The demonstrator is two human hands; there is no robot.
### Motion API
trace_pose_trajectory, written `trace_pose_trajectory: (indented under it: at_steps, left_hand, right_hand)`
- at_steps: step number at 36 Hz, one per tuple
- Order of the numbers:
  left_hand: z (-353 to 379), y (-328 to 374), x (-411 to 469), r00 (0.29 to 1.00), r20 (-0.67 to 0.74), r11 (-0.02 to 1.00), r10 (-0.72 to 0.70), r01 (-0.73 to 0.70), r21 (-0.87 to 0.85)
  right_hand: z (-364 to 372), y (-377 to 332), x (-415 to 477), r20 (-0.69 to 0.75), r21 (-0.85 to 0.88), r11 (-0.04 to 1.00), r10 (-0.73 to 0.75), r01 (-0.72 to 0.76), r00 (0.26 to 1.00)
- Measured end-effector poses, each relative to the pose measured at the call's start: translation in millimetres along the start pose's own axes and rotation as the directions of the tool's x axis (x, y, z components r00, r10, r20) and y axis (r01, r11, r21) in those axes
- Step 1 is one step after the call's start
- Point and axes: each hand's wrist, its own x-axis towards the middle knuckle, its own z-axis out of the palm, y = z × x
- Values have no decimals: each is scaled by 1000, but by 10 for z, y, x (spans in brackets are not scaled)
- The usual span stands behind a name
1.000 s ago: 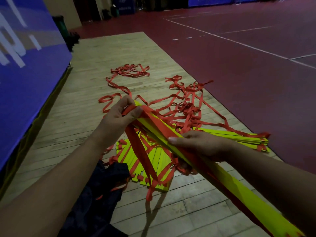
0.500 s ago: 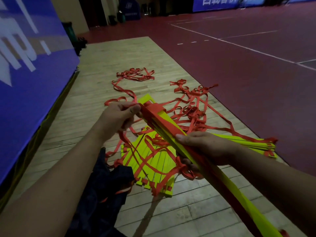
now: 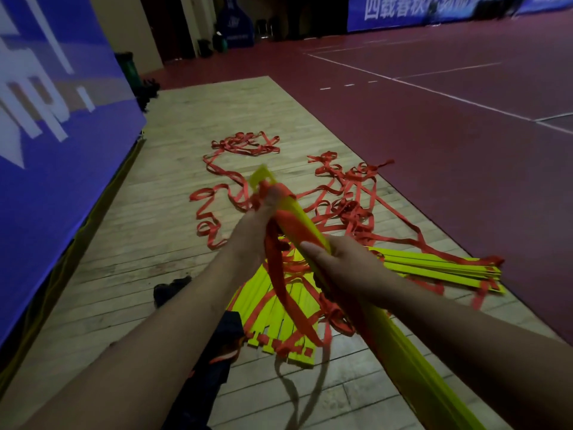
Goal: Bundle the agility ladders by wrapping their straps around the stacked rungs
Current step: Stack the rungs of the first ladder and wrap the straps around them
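A stack of yellow rungs (image 3: pixel 305 226) slants from the lower right up toward the middle. My right hand (image 3: pixel 344 265) grips the stack around its middle. My left hand (image 3: pixel 255 231) holds a red strap (image 3: pixel 280 287) near the stack's far end, where the strap is wound over the rungs; the rest hangs down in a loop. A second stack of yellow rungs (image 3: pixel 279 321) lies fanned on the floor below, and a third (image 3: pixel 440 270) lies to the right. Loose red straps (image 3: pixel 347 197) sprawl across the floor beyond.
Pale wooden floorboards (image 3: pixel 173 169) meet a dark red court floor (image 3: pixel 434 144) on the right. A blue banner wall (image 3: pixel 55 125) runs along the left. A dark piece of cloth (image 3: pixel 214 361) lies on the boards under my left forearm.
My left hand has moved from the left side of the stack's far end up onto it, carrying the red strap over the rungs. The camera has tilted up a little.
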Motion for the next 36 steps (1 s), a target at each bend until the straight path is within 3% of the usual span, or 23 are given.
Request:
trace_pose_trajectory:
  at_steps: [4,6,10,13,15,17,18,21,25,28,32,34,36]
  left_hand:
    - [103,-85,25,961,-276,996,-30,53,76]
    - [98,-35,11,949,-314,984,-19,73,162]
    - [44,38,-53,966,-260,974,-6,65,216]
    - [39,42,-107,975,-216,990,58,-28,142]
    - [22,77,-119,982,-146,990,123,-112,85]
    - [7,124,-142,982,-56,982,178,-174,69]
    - [7,137,-161,979,-8,976,203,-201,77]
    - [26,147,-196,974,61,967,217,-223,126]
    - [-52,174,-136,993,51,969,107,-115,220]
    - [-80,148,-136,995,87,983,-49,32,183]
    - [-1,59,-196,995,-15,991,-97,98,91]
    - [19,44,-193,998,-52,997,-42,46,68]
    - [0,53,-157,997,-76,998,29,-25,50]
  right_hand:
    - [136,70,68,-94,-500,864,-125,61,988]
    - [122,63,71,-120,-577,814,-169,70,978]
    - [77,20,24,-101,-634,766,-219,107,970]
    - [39,2,32,-60,-527,836,-219,155,974]
    - [12,-34,33,-13,-222,969,-111,105,994]
    - [-15,-41,18,134,63,998,-7,-1,991]
    - [-27,-49,-4,205,92,996,3,-22,979]
    - [-14,-69,-47,247,-7,1000,-28,30,969]
    - [99,-83,28,13,-197,980,-16,18,1000]
    - [124,-48,50,-175,-476,878,-37,-52,984]
    - [125,-17,9,-202,-714,699,-139,-49,970]
    - [59,-45,28,-111,-642,767,-114,17,987]
    - [-54,-69,53,34,-389,916,-88,94,996]
